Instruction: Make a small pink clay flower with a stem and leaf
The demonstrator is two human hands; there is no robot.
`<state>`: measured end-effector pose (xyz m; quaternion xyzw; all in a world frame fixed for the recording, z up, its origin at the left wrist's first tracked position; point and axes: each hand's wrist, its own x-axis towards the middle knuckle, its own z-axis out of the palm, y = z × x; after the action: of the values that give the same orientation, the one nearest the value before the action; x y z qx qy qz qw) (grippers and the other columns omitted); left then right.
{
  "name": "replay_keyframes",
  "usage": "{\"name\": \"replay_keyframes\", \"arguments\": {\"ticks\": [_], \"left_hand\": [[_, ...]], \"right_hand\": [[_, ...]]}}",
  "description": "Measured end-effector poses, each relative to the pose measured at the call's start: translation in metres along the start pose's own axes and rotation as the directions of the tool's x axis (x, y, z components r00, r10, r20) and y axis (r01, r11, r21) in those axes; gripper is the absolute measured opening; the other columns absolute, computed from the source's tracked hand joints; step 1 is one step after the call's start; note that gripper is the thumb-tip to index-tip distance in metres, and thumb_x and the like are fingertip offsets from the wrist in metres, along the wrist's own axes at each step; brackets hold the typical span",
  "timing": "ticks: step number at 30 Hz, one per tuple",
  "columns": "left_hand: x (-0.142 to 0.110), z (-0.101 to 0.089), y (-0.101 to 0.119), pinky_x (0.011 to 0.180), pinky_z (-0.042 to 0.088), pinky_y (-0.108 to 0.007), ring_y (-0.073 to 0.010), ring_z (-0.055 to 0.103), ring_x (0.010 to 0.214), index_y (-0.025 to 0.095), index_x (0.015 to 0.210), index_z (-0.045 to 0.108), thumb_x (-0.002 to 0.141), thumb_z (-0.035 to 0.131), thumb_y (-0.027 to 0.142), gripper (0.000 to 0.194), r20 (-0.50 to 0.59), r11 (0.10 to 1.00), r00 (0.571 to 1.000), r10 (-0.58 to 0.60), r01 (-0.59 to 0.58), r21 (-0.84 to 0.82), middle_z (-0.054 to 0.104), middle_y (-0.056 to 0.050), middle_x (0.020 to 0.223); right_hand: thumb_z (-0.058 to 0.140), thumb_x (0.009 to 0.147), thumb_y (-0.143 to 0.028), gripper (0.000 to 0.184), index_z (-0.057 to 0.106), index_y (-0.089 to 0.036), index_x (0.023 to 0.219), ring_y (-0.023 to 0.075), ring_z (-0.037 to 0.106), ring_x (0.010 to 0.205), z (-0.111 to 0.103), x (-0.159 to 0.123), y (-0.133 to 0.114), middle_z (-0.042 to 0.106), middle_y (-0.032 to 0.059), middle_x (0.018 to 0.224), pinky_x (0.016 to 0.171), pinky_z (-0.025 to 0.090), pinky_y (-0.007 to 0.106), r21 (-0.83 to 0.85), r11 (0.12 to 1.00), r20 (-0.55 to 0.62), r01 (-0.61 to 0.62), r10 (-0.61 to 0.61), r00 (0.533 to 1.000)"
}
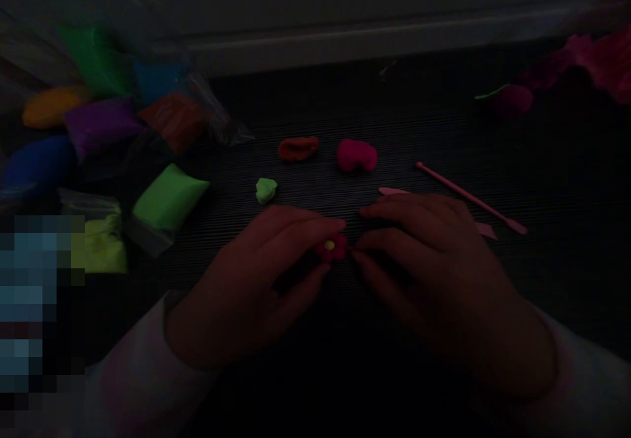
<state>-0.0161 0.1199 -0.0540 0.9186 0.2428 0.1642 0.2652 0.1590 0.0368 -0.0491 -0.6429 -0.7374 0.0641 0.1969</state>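
Note:
The scene is very dark. My left hand (251, 280) pinches a small red clay flower with a yellow centre (331, 247) between thumb and fingers. My right hand (434, 260) meets it from the right, fingertips pressed together against the flower's edge. Both hands hover just above a dark ribbed surface (305, 109). Beyond the hands lie a small light-green clay lump (266, 189), an orange-red clay piece (298, 149) and a pink clay lump (357, 156).
A thin pink modelling tool (468, 198) lies right of the hands, and another flat pink tool (394, 191) pokes out behind my right hand. Several bags of coloured clay (103, 129) are piled at the left. Pink clay shapes (591, 63) sit at the far right.

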Motion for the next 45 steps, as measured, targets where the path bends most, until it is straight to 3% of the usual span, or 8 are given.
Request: {"name": "replay_keyframes", "arguments": {"ticks": [17, 23, 26, 31, 34, 45], "left_hand": [[0.002, 0.0008, 0.0007, 0.076, 0.051, -0.033, -0.0188, 0.055, 0.092, 0.026, 0.101, 0.055, 0.074, 0.052, 0.022, 0.027, 0.001, 0.997, 0.998, 0.06, -0.06, 0.052, 0.057, -0.004, 0.101], [0.0025, -0.0031, 0.0048, 0.073, 0.051, -0.031, -0.0163, 0.057, 0.084, 0.026, 0.092, 0.059, 0.074, 0.053, 0.02, 0.02, -0.145, 0.998, 0.989, -0.025, 0.034, 0.057, 0.06, -0.001, 0.093], [0.0028, -0.0032, 0.0046, 0.072, 0.05, -0.03, -0.0153, 0.057, 0.081, 0.025, 0.086, 0.06, 0.073, 0.053, 0.017, 0.017, -0.187, 0.997, 0.982, -0.005, 0.02, 0.075, 0.061, -0.001, 0.086], [0.0021, -0.0033, 0.0045, 0.078, 0.05, -0.035, -0.0179, 0.055, 0.091, 0.029, 0.091, 0.06, 0.074, 0.053, 0.017, 0.022, -0.093, 0.987, 0.988, 0.121, -0.11, 0.118, 0.063, 0.001, 0.095], [0.0016, -0.0037, 0.0049, 0.08, 0.05, -0.038, -0.0191, 0.055, 0.095, 0.03, 0.093, 0.059, 0.075, 0.051, 0.018, 0.023, -0.044, 0.984, 0.99, 0.136, -0.13, 0.121, 0.063, 0.002, 0.099], [0.0006, -0.0002, 0.0005, 0.083, 0.048, -0.031, -0.016, 0.055, 0.095, 0.018, 0.096, 0.06, 0.076, 0.051, 0.015, 0.022, -0.013, 0.965, 0.974, 0.225, -0.22, 0.144, 0.063, -0.003, 0.101]], "right_hand": [[0.049, 0.078, -0.026, 0.014, 0.06, -0.018, 0.083, 0.0239, 0.049, 0.1, 0.0003, 0.0013, 0.0007, 0.058, 0.0061, 0.101, 0.083, 0.038, 0.043, 0.011, 1.0, 0.002, 0.02, -0.02, 1.0], [0.051, 0.074, -0.024, 0.012, 0.058, -0.02, 0.083, 0.0251, 0.05, 0.1, -0.0058, -0.0006, 0.0024, 0.058, 0.0056, 0.101, 0.084, 0.038, 0.046, 0.017, 1.0, -0.046, 0.001, 0.0, 0.999], [0.052, 0.073, -0.021, 0.011, 0.058, -0.02, 0.082, 0.0242, 0.051, 0.099, -0.0064, -0.0011, 0.0023, 0.059, 0.0052, 0.1, 0.085, 0.038, 0.045, 0.01, 1.0, -0.059, -0.003, 0.003, 0.998], [0.052, 0.074, -0.025, 0.011, 0.058, -0.02, 0.082, 0.0244, 0.05, 0.101, -0.0036, -0.0011, 0.0006, 0.06, 0.005, 0.1, 0.084, 0.038, 0.044, -0.002, 1.0, -0.034, -0.002, 0.002, 0.999], [0.053, 0.074, -0.025, 0.011, 0.058, -0.019, 0.082, 0.0242, 0.049, 0.102, -0.0025, -0.0015, 0.0001, 0.059, 0.0052, 0.102, 0.084, 0.038, 0.044, -0.015, 1.0, -0.027, -0.003, 0.003, 1.0], [0.052, 0.075, -0.023, 0.008, 0.058, -0.019, 0.078, 0.0238, 0.049, 0.101, -0.0001, -0.0005, 0.0, 0.06, 0.0048, 0.1, 0.083, 0.037, 0.043, -0.019, 1.0, -0.007, -0.018, 0.018, 1.0]]}}
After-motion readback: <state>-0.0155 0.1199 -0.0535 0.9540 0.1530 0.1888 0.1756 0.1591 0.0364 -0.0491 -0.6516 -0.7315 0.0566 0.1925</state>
